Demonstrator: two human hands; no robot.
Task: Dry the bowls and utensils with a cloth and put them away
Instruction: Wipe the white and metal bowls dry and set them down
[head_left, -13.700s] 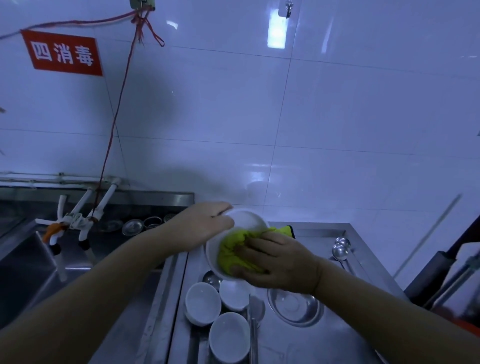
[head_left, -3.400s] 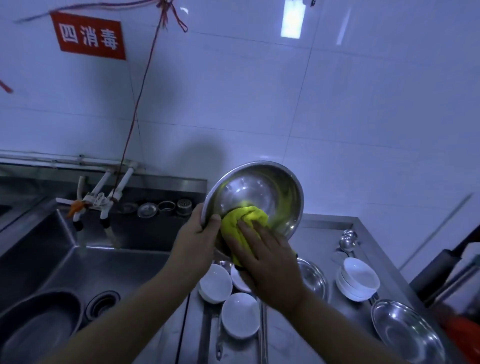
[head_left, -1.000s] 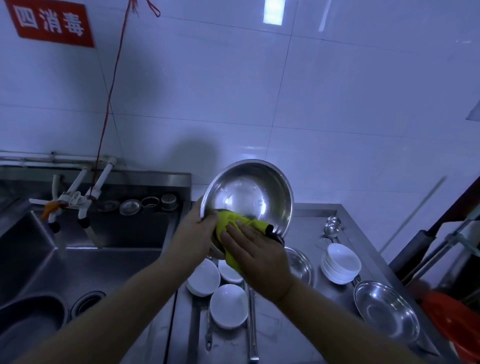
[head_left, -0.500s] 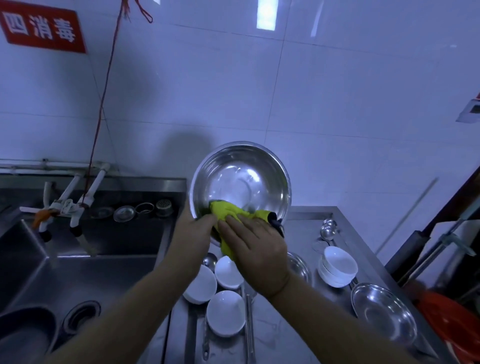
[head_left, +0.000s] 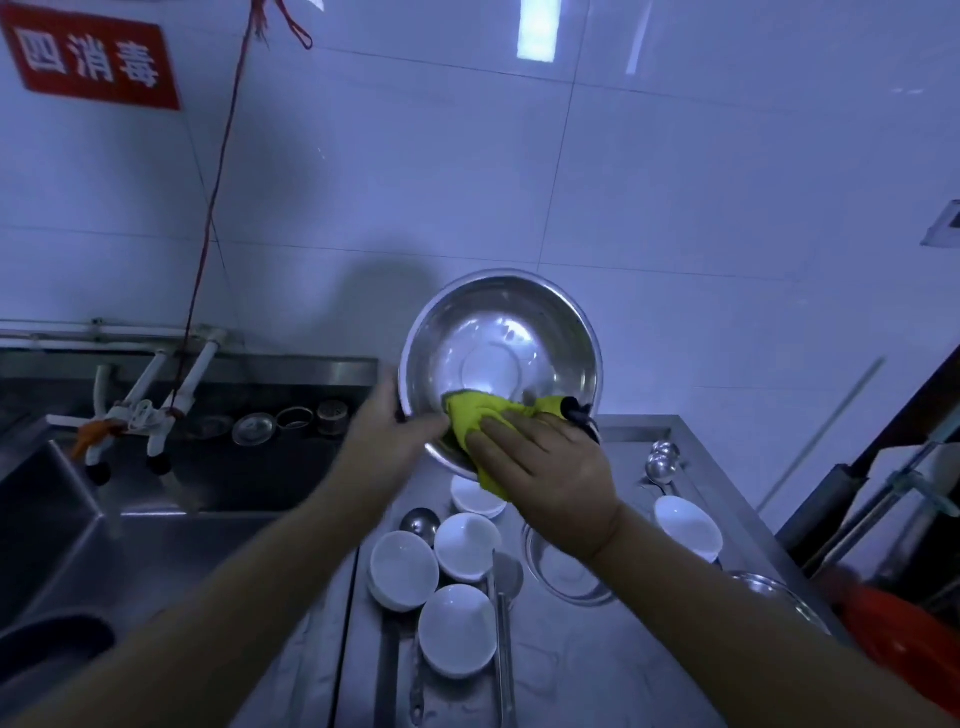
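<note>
A large steel bowl (head_left: 498, 348) is held up, tilted with its inside facing me. My left hand (head_left: 389, 436) grips its lower left rim. My right hand (head_left: 550, 467) presses a yellow cloth (head_left: 478, 421) against the bowl's lower rim. Below on the steel counter (head_left: 561, 670) lie several white bowls (head_left: 457, 629), a ladle (head_left: 420, 522) and a long flat utensil (head_left: 503, 613). A stack of white bowls (head_left: 687, 525) stands at the right, with spoons (head_left: 661, 465) behind it.
A steel sink (head_left: 93, 530) with white taps (head_left: 150, 410) lies to the left. Another steel bowl (head_left: 563, 577) sits under my right wrist, and one more (head_left: 779, 592) at the right edge. An orange object (head_left: 904, 639) and a dark pole (head_left: 831, 499) stand far right.
The bowl has tipped a little more towards me and the cloth has slid along its lower rim. My right hand stays pressed on the cloth.
</note>
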